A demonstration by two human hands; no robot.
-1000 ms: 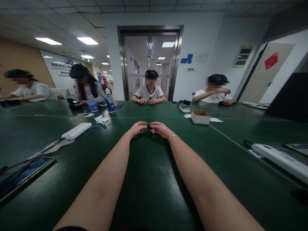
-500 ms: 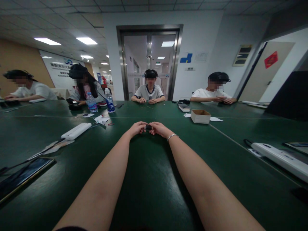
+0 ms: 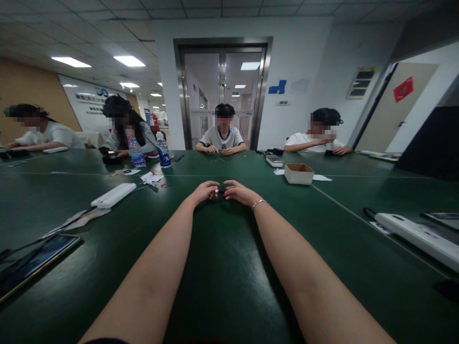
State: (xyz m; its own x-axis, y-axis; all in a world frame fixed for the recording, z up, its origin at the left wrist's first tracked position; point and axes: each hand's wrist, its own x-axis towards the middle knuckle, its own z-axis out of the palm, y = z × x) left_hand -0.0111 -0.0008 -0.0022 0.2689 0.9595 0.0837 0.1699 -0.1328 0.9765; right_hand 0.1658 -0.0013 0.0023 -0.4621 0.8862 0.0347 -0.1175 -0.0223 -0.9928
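A small dark object (image 3: 221, 190) sits pinched between the person's two hands, far out over the middle of the green surface (image 3: 222, 267). It is too small to make out clearly; a pale, shiny bit shows at its left end. The left hand (image 3: 205, 190) curls around that end, fingers bent and closed on it, knuckles up. The right hand (image 3: 239, 191) meets it from the other side, fingertips closed on the dark end, with a thin bracelet (image 3: 258, 204) at the wrist. Both forearms lie stretched out along the surface toward the hands.

Just beyond, to the right, stands a small open cardboard box (image 3: 299, 173) with a sheet of white paper (image 3: 322, 178) beside it. To the left lies a white power strip (image 3: 114, 195), and past it some scraps of paper (image 3: 151, 177) and two water bottles (image 3: 164, 150) with blue labels. A second white power strip (image 3: 418, 237) runs along the near right edge. At the near left a dark tablet (image 3: 34, 262) lies flat.

Four other people sit around the far side: two at the left, one straight across in front of the glass doors (image 3: 223, 93), and one at the right with a hand raised to the face. All keep their hands well apart from the object.
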